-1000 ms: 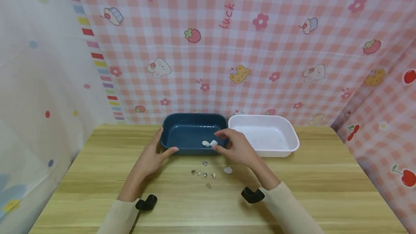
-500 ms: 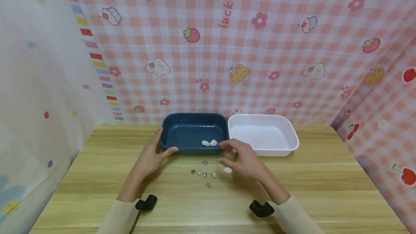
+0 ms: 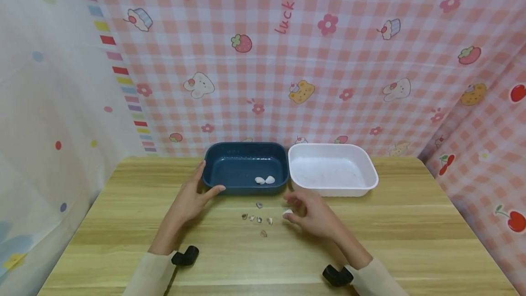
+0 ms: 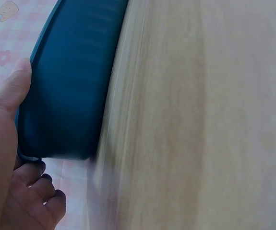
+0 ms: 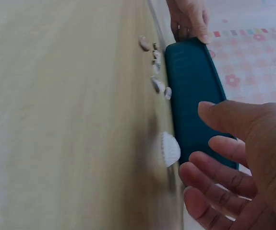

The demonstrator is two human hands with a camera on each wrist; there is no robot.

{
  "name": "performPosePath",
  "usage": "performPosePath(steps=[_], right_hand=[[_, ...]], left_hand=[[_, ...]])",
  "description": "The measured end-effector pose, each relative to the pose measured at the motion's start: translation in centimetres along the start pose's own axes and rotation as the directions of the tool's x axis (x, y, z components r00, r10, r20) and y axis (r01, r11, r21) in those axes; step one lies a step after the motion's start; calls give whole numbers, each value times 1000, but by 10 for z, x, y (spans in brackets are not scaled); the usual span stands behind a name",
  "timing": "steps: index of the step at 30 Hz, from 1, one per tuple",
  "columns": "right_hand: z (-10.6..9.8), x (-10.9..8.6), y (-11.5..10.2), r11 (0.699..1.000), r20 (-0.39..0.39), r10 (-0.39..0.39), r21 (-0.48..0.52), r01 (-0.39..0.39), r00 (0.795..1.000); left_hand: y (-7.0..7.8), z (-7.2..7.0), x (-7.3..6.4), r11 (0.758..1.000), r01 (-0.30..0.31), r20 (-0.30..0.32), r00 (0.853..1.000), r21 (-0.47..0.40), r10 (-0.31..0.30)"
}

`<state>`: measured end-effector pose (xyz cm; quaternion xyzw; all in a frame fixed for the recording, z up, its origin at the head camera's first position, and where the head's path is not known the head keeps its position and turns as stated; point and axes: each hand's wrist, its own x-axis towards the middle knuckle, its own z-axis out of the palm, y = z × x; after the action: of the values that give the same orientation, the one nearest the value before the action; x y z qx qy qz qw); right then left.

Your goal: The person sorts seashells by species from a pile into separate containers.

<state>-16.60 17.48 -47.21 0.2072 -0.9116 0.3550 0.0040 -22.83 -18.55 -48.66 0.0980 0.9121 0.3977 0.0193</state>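
My left hand [image 3: 192, 199] holds the front left corner of a dark blue dish [image 3: 230, 191]; the thumb lies at its front rim and the fingers at its left end. Inside that dish sit two white seashells [image 3: 270, 180], side by side. On the table, a larger ribbed white seashell [image 5: 170, 149] lies in front of the dish. Close over it is my right hand [image 3: 314, 213], thumb and fingers spread apart, nothing held between them. In the head view its thumb overlaps the shell.
Several small brownish seashells [image 3: 259, 219] lie scattered left of the white one. A white dish [image 3: 371, 186] stands directly right of the blue dish. The wooden table [image 3: 411, 241] ends at a pink checked cloth [image 3: 263, 58] behind both dishes.
My right hand has drawn back from over the blue dish, down and to the right, to the white seashell on the table. The left hand has stayed on the dish.
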Motion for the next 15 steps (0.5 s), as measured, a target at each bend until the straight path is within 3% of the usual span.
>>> performPosePath(steps=[15], right_hand=[[14, -6, 14, 995, -4, 61, -79, -61, 998]], left_hand=[[1, 0, 0, 1000, 10, 3, 1000, -10, -10]])
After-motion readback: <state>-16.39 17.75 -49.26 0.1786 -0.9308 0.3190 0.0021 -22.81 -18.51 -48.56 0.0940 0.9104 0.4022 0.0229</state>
